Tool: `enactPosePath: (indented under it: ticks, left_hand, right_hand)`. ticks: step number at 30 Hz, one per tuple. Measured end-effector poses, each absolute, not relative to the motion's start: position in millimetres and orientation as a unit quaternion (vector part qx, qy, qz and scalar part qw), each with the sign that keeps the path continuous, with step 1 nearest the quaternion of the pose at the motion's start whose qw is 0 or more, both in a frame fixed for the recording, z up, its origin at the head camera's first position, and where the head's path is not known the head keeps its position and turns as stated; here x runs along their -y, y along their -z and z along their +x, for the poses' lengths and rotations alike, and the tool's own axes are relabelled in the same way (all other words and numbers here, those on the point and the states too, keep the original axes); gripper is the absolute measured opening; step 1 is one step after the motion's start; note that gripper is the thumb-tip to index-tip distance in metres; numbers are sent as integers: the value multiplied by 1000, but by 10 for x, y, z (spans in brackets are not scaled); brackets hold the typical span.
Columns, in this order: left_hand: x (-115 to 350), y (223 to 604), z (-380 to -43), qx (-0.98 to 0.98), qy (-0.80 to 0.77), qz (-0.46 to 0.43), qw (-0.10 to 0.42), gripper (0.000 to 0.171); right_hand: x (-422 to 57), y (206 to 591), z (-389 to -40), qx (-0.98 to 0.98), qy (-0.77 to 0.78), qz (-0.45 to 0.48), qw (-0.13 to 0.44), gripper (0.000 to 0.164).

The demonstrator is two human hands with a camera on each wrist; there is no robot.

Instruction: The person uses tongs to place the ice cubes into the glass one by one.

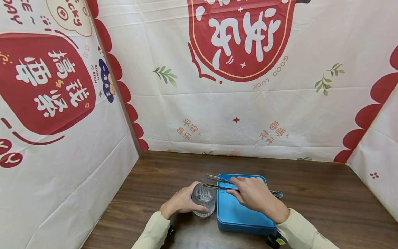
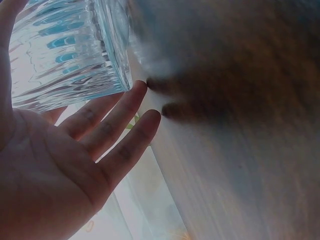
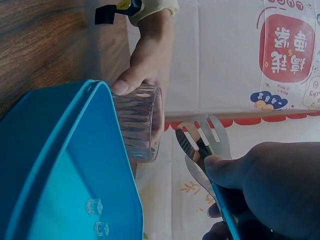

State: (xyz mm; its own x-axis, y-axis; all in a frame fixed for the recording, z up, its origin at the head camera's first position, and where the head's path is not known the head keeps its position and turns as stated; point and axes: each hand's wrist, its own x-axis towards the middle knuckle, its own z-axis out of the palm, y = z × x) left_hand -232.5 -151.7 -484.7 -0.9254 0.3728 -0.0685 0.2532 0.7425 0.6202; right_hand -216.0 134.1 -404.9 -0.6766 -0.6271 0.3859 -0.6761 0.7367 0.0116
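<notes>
Wooden tabletop point(image 1: 326, 200) bore blue rectangular box point(image 1: 236, 216). Right hand point(image 1: 254, 194), back up over box, gripped metal tongs point(image 1: 215, 187) pointing left, tips apart. Left hand point(image 1: 185, 200), thumb nearside, held ribbed glass tumbler point(image 1: 204, 202) just left of box. Clear cubes point(image 3: 94, 206) lay inside box.

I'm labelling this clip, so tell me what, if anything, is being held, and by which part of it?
The right grip holds metal tongs partway along their arms; the left grip holds the glass around its side.
</notes>
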Motion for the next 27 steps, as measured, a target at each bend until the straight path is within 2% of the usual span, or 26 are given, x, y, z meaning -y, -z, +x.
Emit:
enactPosePath:
  ticks: [14,27]
  left_hand:
    - [1508,4846,-2327,-932,-308,172,87,89]
    - [1508,4844,-2321,-931,-310,173,84,90]
  right_hand:
    - [-1473,4044,-2161,921,-32,337,194,45]
    - [-1612,4034,-2193,930,-33,329,161,53]
